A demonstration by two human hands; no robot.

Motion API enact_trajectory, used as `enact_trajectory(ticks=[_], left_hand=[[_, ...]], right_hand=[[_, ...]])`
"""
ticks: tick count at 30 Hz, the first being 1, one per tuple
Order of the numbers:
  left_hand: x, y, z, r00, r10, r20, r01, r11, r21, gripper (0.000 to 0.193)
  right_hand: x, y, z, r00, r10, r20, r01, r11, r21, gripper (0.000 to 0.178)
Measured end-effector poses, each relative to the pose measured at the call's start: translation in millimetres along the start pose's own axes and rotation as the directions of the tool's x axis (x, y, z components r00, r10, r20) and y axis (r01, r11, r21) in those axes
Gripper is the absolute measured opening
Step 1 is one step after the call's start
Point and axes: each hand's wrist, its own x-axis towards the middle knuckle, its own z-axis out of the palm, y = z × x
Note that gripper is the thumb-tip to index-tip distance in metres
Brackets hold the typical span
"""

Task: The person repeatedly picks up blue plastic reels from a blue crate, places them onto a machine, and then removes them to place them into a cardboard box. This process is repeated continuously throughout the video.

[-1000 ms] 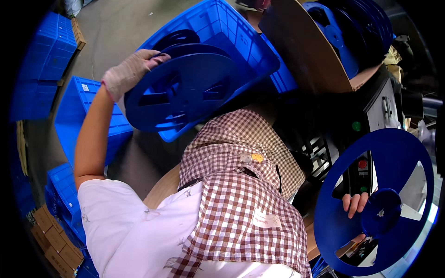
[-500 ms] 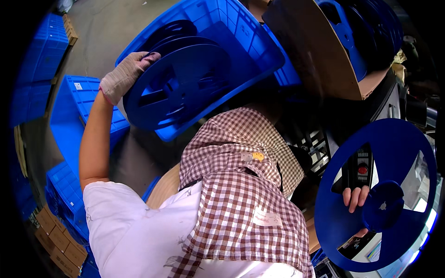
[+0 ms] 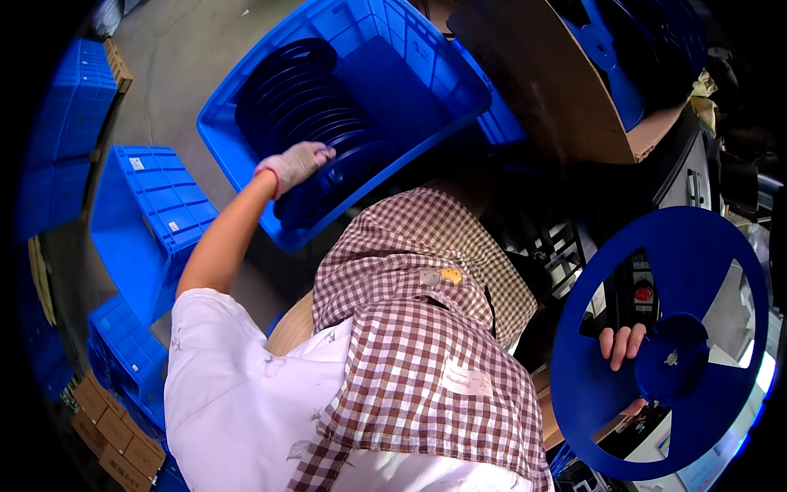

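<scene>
My left hand point(image 3: 299, 166), in a light glove, is over the blue bin point(image 3: 209, 127) with its fingers closed at the front of a row of dark blue reels point(image 3: 303, 107). Its fingertips are at the upper rim of the front reel point(image 3: 340, 176); the glove hides part of the grip. Off to the right, my bare right hand point(image 3: 625, 346) holds a large blue reel point(image 3: 590, 394) upright. Its fingers reach through a cut-out beside the hub, and the thumb shows below; the flange hides the palm.
A cardboard box point(image 3: 541, 82) with more blue reels stands at the upper right. Stacked blue bins point(image 3: 156, 197) and brown cartons point(image 3: 115, 426) are on the left. Behind the held reel are a red button point(image 3: 643, 292) and a lit screen point(image 3: 709, 467).
The reel in my left hand has gone down into the bin, in line with the others. That hand has moved right and lower. My right hand and its reel have barely shifted.
</scene>
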Motion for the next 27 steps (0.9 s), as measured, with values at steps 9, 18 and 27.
enact_trajectory(ticks=[9, 18, 27], left_hand=[[-0.8, -14.1, 60.8, 0.804, -0.207, -0.557, 0.308, 0.947, 0.094, 0.07], [51.4, -73.4, 54.7, 0.84, -0.479, -0.254, 0.537, 0.8, 0.268, 0.067], [61.6, -66.7, 53.3, 0.847, -0.418, -0.329, 0.506, 0.824, 0.256, 0.098]], right_hand=[[-11.2, -1.3, -2.7, 0.992, -0.034, -0.123, 0.031, 0.999, -0.026, 0.079], [-9.0, -12.1, 11.0, 0.982, 0.065, -0.176, -0.067, 0.998, -0.005, 0.08], [4.5, -5.4, 30.1, 0.961, 0.029, -0.275, -0.053, 0.995, -0.083, 0.086]])
